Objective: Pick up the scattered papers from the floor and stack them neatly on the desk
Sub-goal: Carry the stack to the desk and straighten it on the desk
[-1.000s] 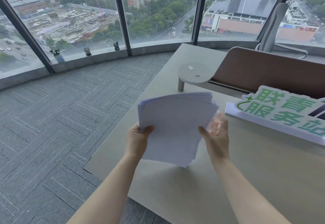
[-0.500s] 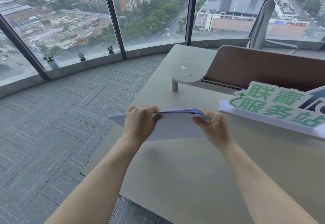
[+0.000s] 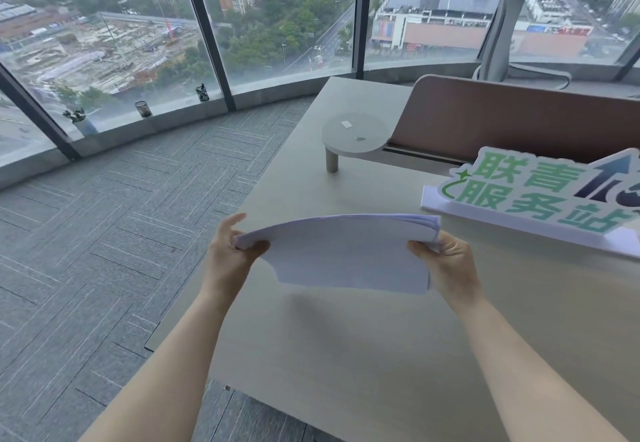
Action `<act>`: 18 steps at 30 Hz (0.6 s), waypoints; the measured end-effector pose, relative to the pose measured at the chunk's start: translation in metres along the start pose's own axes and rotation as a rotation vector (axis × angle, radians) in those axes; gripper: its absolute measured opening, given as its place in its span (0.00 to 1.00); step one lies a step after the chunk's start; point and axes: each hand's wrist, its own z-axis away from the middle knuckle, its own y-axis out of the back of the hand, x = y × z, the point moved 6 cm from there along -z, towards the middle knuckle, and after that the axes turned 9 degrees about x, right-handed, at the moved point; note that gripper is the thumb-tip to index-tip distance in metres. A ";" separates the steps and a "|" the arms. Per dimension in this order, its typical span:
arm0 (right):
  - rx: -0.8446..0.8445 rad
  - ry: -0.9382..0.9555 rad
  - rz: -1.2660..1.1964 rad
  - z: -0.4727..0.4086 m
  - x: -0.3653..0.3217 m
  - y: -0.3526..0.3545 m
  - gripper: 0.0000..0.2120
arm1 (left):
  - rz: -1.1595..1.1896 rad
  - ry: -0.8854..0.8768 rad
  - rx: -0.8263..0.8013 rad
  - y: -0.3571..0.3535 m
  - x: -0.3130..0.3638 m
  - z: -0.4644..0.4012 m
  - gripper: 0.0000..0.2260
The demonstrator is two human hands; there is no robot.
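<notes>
A stack of white papers hangs nearly flat a little above the pale wooden desk, its far edge raised and its near edge drooping. My left hand pinches the stack's left end. My right hand grips its right end, thumb on top. The sheets' edges look roughly lined up at the right side. No loose paper shows on the grey carpet.
A white and green sign lies on the desk right of the papers. Behind it stand a brown divider panel and a small round shelf. Cups sit on the window ledge. The desk's left edge borders the carpet.
The stack went from upright in front of me to lying nearly flat, and both hands now hold its two ends, spread wider apart over the desk.
</notes>
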 end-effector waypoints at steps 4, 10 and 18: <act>0.040 0.039 -0.030 0.006 -0.005 0.010 0.16 | 0.301 0.062 -0.025 -0.017 0.004 0.014 0.08; 0.108 -0.125 0.006 0.030 0.048 0.023 0.11 | 0.421 0.201 -0.075 -0.047 -0.028 0.032 0.12; 0.309 0.065 0.070 0.020 0.029 0.025 0.26 | 0.356 0.191 -0.020 -0.068 -0.033 0.034 0.08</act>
